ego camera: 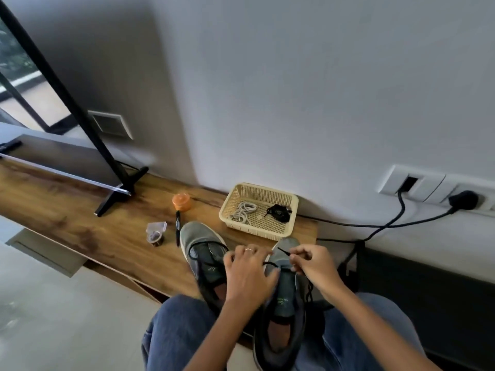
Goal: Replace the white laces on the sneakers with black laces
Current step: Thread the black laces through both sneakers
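Two grey sneakers lie side by side on the wooden shelf [80, 210], toes pointing at the wall. The left sneaker [203, 247] has a black lace looped loosely over its tongue. The right sneaker [284, 298] reaches back over my lap. My left hand [247, 274] rests across the right sneaker's left side, fingers spread over the eyelets. My right hand [312, 263] pinches a black lace [284, 252] near its tip, just above the right sneaker's front eyelets; the rest of that lace hangs down the shoe's right side. Coiled white laces [243, 211] and a black lace bundle [278, 212] lie in the basket.
A cream plastic basket [290, 223] stands by the wall behind the shoes. An orange-lidded jar [181, 202], a black pen [177, 226] and a small clear container [155, 232] sit to the left. A TV stand foot [120, 191] is further left. Black cables [375, 226] run from wall sockets at right.
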Motion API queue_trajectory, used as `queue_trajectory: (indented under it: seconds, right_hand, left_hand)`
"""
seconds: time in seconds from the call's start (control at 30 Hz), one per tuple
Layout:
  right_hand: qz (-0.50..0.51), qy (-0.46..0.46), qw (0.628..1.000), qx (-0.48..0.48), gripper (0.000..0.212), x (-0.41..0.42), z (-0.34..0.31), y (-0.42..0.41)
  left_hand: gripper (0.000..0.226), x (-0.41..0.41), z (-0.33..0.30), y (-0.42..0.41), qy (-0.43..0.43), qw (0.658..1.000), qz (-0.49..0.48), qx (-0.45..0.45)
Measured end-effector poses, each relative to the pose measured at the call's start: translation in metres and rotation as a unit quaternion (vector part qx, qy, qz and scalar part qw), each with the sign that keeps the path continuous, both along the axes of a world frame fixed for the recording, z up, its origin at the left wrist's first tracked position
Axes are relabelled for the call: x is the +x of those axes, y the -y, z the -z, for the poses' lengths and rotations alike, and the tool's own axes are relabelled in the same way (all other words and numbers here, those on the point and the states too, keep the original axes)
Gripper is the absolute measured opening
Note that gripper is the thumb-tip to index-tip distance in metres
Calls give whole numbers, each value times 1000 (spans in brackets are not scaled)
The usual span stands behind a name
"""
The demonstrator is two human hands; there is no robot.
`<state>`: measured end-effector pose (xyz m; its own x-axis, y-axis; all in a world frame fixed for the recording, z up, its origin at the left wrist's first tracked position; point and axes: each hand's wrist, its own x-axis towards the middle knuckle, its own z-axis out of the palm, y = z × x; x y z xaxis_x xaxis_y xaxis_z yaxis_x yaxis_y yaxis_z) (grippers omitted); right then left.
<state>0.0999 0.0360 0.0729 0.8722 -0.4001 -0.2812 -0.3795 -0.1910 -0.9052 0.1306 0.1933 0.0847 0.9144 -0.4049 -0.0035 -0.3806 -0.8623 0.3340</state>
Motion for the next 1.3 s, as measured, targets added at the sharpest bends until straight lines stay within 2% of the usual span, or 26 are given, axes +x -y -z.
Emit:
queue_trajectory:
  seconds: [0.1, 0.17, 0.3, 0.43, 0.53, 0.73, 0.97, 1.17, 1.3]
  right_hand:
    - [-22, -14, 999, -22, 15, 6, 11, 6]
    - [-41, -23, 999, -28, 15, 9, 15, 10]
    - [-69, -35, 997, -27, 7, 17, 20, 13]
    - [-101, -49, 993, -38, 4, 22, 17, 17]
    - [-139, -61, 984, -89, 6, 22, 15, 20]
    - [-175, -67, 971, -147, 5, 20, 15, 21]
    - [-205, -69, 938, -269, 5, 23, 18, 13]
    - [-174, -60, 955, -230, 8, 22, 25, 11]
    - [-167, -52, 956, -237, 9, 22, 28, 7]
  left_hand:
    - [51, -16, 11, 12, -35, 995, 18, 97]
    - [45, -20, 15, 15, -68, 991, 10, 119]
    - [25, -16, 23, 19, -102, 994, -18, 30]
    - [27, -14, 24, 19, -117, 991, -53, -42]
    - [31, -14, 29, 20, -113, 989, -66, -68]
    - [21, -9, 37, 25, -158, 974, -102, -123]
    - [23, -4, 40, 22, -185, 966, -111, -139]
    - [24, -2, 40, 23, -205, 963, -116, -133]
    - [25, 0, 41, 22, -211, 961, -120, -131]
